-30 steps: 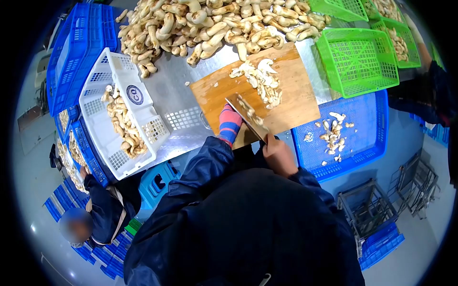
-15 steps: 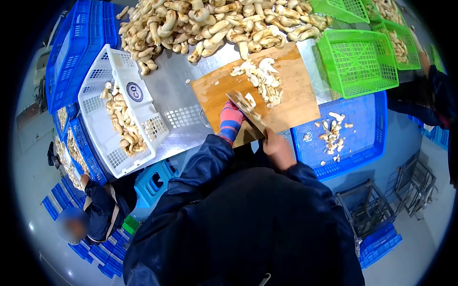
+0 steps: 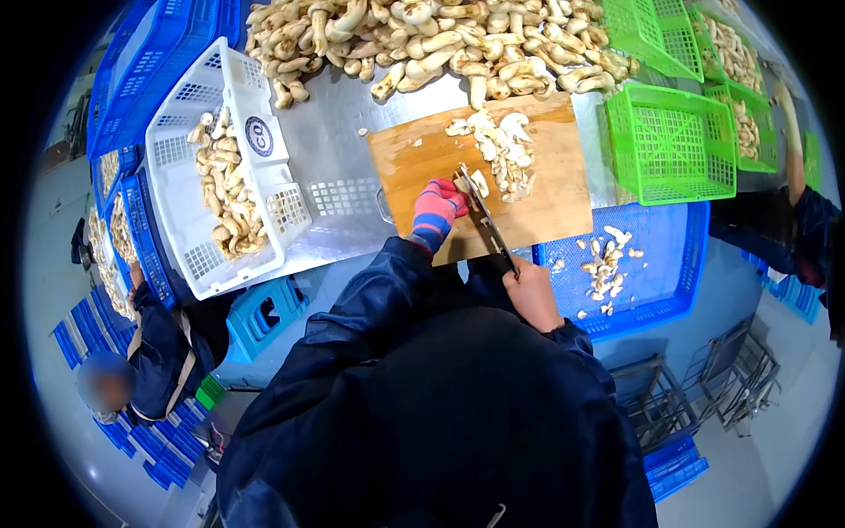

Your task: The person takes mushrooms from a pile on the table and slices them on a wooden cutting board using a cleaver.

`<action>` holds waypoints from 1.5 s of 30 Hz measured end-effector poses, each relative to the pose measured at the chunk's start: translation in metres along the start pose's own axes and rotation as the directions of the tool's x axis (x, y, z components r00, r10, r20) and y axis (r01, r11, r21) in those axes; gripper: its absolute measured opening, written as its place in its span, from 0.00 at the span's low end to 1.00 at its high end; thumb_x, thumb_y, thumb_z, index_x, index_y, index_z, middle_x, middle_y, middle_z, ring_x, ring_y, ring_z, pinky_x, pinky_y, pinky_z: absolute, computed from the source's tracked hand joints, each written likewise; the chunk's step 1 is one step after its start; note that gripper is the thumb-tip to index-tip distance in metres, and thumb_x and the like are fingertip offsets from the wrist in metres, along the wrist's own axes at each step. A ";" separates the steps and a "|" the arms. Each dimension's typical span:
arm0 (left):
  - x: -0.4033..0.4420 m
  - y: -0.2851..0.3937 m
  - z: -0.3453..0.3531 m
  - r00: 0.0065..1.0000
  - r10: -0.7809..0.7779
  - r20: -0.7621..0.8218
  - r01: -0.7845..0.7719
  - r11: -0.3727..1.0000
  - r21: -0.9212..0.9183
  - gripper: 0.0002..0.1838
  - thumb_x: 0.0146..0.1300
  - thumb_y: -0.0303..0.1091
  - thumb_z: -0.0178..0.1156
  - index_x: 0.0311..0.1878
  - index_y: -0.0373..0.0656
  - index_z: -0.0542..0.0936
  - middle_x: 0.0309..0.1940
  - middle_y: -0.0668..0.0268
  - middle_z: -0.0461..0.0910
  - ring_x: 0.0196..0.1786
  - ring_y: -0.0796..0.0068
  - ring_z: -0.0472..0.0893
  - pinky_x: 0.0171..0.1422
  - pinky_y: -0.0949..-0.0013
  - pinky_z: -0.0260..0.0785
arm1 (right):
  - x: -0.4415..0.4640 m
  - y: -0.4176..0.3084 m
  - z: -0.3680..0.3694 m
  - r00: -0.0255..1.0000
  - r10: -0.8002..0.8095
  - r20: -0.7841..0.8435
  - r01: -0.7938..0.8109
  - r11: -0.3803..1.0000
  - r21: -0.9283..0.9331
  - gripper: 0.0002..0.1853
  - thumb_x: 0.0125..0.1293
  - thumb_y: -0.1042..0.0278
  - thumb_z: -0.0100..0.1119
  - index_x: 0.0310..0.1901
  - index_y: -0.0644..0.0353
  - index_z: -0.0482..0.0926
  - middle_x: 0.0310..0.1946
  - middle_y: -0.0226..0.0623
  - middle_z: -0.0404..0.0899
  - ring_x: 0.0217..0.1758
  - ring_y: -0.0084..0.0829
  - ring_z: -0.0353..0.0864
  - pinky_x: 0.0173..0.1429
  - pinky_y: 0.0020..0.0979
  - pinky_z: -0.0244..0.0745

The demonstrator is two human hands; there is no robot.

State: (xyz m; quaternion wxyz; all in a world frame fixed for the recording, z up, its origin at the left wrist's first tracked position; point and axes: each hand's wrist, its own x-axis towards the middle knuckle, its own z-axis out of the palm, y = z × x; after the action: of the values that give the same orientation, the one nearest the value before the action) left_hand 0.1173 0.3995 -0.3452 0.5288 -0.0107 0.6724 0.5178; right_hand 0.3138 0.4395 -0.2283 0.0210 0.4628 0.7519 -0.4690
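The knife (image 3: 491,227) has moved: half a second ago its blade leaned over and showed its wide side, but now it stands steeper and looks thin. The left grip (image 3: 438,202) is now near the knife's tip, and the view has turned a little.

Clock times here go around the left grip. At nine o'clock, a white basket (image 3: 275,157) holds whole mushrooms. The left grip wears a pink and blue glove with bent fingers; I can't tell if it pinches anything. At twelve, a big heap of mushrooms (image 3: 440,44), cream with brown patches, sits on the shiny surface (image 3: 330,150). The knife is at three, just beside the glove. At two, thin, pale mushroom slices (image 3: 508,158) lie in a loose pile on the wooden board (image 3: 553,180). Near half past four, the right grip (image 3: 533,293) is closed tight around the knife's handle. At four, farther off, a blue tray (image 3: 660,264) holds small mushroom bits.
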 end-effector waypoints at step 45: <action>-0.006 0.002 0.014 0.983 0.139 -0.119 -0.114 0.974 0.195 0.13 0.52 0.24 0.64 0.40 0.35 0.73 0.28 0.61 0.77 0.28 0.74 0.78 0.30 0.75 0.74 | 0.049 0.073 -0.035 0.829 0.219 0.515 -0.482 0.747 0.458 0.15 0.55 0.72 0.49 0.11 0.61 0.64 0.06 0.31 0.62 0.06 0.22 0.59 0.13 0.25 0.56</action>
State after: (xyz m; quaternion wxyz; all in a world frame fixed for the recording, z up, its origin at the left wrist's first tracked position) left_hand 0.1294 0.4071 -0.3379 0.4478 0.0478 0.7510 0.4830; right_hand 0.3526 0.5075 -0.2814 0.1366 0.4685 0.4489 -0.7486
